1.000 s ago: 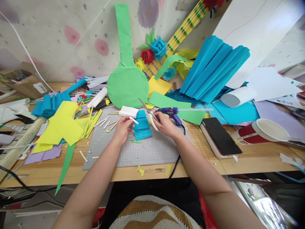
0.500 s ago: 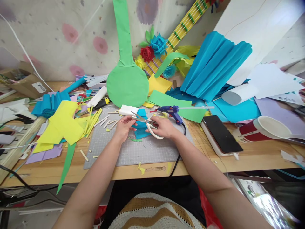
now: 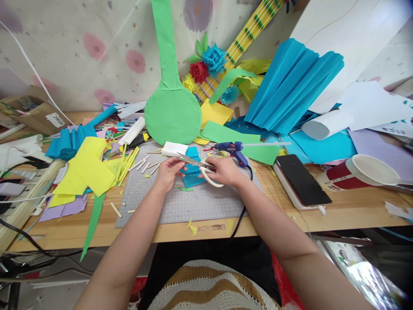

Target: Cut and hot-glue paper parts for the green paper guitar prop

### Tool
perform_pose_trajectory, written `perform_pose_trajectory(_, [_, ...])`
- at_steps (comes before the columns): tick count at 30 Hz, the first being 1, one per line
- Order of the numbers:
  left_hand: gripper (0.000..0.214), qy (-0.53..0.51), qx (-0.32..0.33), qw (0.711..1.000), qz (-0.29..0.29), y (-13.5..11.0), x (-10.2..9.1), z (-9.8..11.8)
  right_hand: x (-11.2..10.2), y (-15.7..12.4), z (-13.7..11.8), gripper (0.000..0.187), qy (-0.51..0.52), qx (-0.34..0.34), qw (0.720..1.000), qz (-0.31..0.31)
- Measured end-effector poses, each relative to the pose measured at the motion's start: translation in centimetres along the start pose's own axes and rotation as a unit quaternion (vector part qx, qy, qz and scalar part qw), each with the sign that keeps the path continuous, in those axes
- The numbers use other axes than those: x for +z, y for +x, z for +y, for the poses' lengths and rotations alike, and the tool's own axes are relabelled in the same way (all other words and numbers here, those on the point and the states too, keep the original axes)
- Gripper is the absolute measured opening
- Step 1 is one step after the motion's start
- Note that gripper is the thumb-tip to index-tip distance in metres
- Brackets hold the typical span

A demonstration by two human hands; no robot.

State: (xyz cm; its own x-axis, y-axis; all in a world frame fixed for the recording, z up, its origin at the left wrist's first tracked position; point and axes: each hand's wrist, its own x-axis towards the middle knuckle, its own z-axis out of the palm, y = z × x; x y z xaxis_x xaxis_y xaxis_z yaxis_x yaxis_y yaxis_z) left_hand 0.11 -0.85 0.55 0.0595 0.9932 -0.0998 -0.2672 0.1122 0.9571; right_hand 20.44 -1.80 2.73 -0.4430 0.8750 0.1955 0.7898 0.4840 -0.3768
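Observation:
My right hand (image 3: 222,170) is closed around the white handles of a pair of scissors (image 3: 208,176), whose blades point left over the grey cutting mat (image 3: 193,206). My left hand (image 3: 168,173) is pinched near the blade tips; what its fingers hold is too small to make out. Blue crepe paper (image 3: 192,175) lies between the hands, partly hidden under the scissors. Just beyond sits a small white block-like roll (image 3: 174,149). A blue glue gun (image 3: 230,149) rests behind my right hand, and several short pale sticks (image 3: 144,167) lie left of my left hand.
A green paper-covered banjo-like shape (image 3: 173,114) leans on the wall. Yellow paper (image 3: 87,165) lies at left. On the right are a phone (image 3: 301,178), a red and white paper cup (image 3: 351,174) and pleated blue paper (image 3: 290,90). The glue gun's cable (image 3: 240,224) hangs over the table edge.
The scissor blades, spread apart before, are now closer together. Both hands stay in nearly the same place, and the whole view has shifted slightly.

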Motion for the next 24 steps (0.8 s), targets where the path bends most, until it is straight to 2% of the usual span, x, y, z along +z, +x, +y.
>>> perform_pose_trajectory(18, [0.027, 0.009, 0.002, 1.000, -0.005, 0.0, -0.1, -0.1, 0.3, 0.0, 0.6, 0.039, -0.015, -0.001, 0.999, 0.032])
perform_pose_trajectory(21, [0.028, 0.005, 0.008, 1.000, 0.004, 0.0, -0.1, 0.0, 0.7, 0.2, 0.9, 0.041, -0.027, 0.035, 0.998, 0.037])
perform_pose_trajectory(24, [0.024, -0.005, 0.011, 1.000, 0.011, -0.1, 0.0, 0.3, 1.1, 0.4, 1.4, 0.037, -0.070, 0.103, 0.991, 0.043])
